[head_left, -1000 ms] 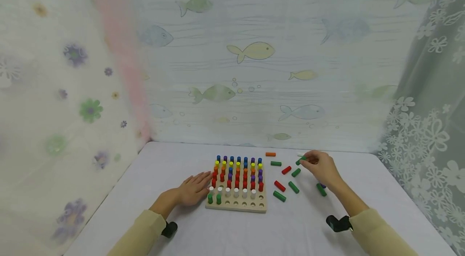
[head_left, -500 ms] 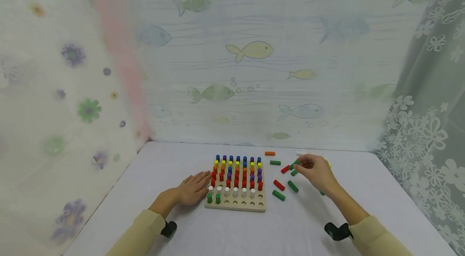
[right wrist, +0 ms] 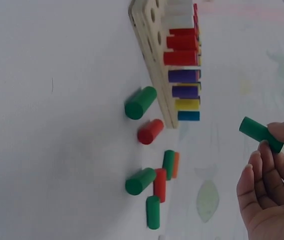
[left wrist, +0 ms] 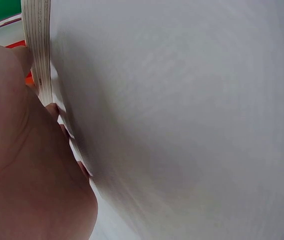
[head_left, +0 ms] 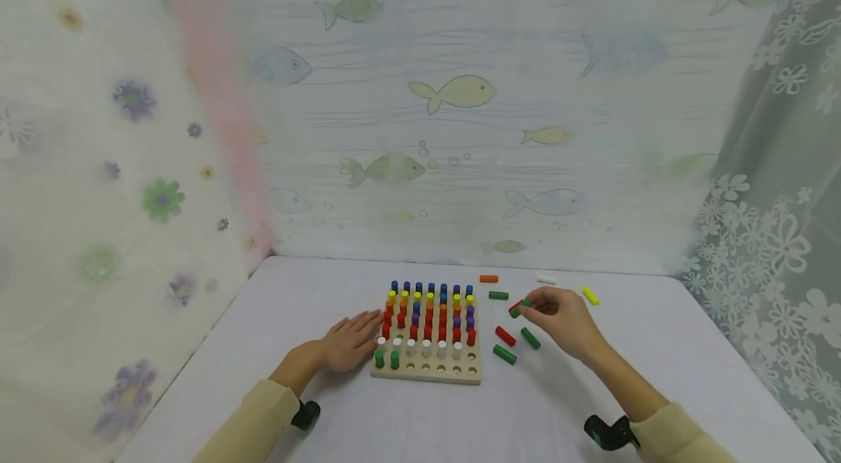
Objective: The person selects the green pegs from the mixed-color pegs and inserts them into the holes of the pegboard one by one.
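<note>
My right hand (head_left: 563,318) is raised over the table right of the wooden pegboard (head_left: 427,377). Between thumb and index finger it pinches a green peg (right wrist: 256,131), tilted in the air. The other fingers curl loosely in the right wrist view. My left hand (head_left: 348,342) rests flat on the cloth, its fingertips at the board's left edge (left wrist: 38,45). Rows of blue, purple, yellow, orange, red and white pegs stand in the board. Two green pegs (head_left: 395,360) stand at the left of the front row, with bare holes to their right.
Loose pegs lie right of the board: several green ones (head_left: 504,354), red ones (head_left: 505,336), an orange one (head_left: 489,279), a white one (head_left: 546,280) and a yellow one (head_left: 591,296). A white cloth (head_left: 420,426) covers the table. A fish-patterned curtain (head_left: 460,156) hangs behind.
My right hand has moved left and slightly nearer with the green peg, toward the board. The yellow peg has come into view behind it. My left hand stays in place.
</note>
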{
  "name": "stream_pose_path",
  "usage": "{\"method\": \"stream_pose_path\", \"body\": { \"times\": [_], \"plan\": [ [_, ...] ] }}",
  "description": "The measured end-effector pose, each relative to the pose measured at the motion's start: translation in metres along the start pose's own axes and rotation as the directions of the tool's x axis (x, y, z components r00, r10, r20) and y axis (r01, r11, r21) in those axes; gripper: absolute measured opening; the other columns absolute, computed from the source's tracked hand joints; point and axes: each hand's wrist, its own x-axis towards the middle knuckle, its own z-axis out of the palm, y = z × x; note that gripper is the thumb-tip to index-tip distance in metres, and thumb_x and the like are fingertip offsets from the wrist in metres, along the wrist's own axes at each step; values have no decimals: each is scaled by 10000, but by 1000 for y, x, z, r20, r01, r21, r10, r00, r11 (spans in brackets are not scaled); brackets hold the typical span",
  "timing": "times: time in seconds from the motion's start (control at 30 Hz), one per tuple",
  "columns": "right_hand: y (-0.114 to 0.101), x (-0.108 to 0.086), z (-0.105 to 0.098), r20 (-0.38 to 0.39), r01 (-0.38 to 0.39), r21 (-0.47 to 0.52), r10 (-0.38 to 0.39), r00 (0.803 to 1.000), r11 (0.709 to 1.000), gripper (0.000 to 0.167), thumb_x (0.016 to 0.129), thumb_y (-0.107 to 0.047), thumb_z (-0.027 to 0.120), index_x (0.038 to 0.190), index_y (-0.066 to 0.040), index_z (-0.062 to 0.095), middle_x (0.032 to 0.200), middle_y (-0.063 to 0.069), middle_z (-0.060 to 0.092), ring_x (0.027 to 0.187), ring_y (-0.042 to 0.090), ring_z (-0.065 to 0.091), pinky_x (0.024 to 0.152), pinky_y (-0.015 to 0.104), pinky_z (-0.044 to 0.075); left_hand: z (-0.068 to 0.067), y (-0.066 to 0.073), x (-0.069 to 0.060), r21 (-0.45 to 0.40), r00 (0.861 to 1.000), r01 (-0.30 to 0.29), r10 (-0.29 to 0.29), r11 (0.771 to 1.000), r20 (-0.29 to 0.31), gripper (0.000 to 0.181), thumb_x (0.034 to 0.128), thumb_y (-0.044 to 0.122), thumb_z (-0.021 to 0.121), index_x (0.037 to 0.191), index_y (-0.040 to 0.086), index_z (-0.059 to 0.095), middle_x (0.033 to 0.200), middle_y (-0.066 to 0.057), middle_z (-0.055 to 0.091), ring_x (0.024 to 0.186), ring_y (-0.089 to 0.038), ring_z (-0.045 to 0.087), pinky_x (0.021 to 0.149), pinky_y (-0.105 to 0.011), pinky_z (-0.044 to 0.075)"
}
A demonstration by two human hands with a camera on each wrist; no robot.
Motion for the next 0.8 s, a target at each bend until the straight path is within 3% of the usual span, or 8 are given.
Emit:
{"method": "stream_pose_path", "body": {
  "times": [0.27,0.5,0.8],
  "plan": [
    [-9,-6,10,37,24,34,-25,999,999,114,934,-131,753,1012,-53,724,923,37,732,849,335,696,700,241,573,-1,3,-3,25,1000,5,-5,1000,1,646,1101,418,348,1642,98,199,1713,-94,165,1575,-338,118,1239,-616,81],
    [-15,-10,15,46,30,27,-31,998,999,122,926,-136,762,1010,-61,717,906,10,710,800,169,666,700,246,568,-6,9,-5,21,1000,9,-10,1000,16,637,1106,402,358,1637,83,209,1709,-110,173,1572,-351,123,1237,-621,84],
    [-25,-13,26,79,63,35,-66,995,997,112,934,-155,753,1000,-73,715,923,-6,715,839,144,675,756,232,574,2,-2,2,20,1000,9,-9,1000,-2,655,1098,437,360,1646,118,195,1717,-79,156,1579,-326,107,1241,-613,69]
  ]
}}
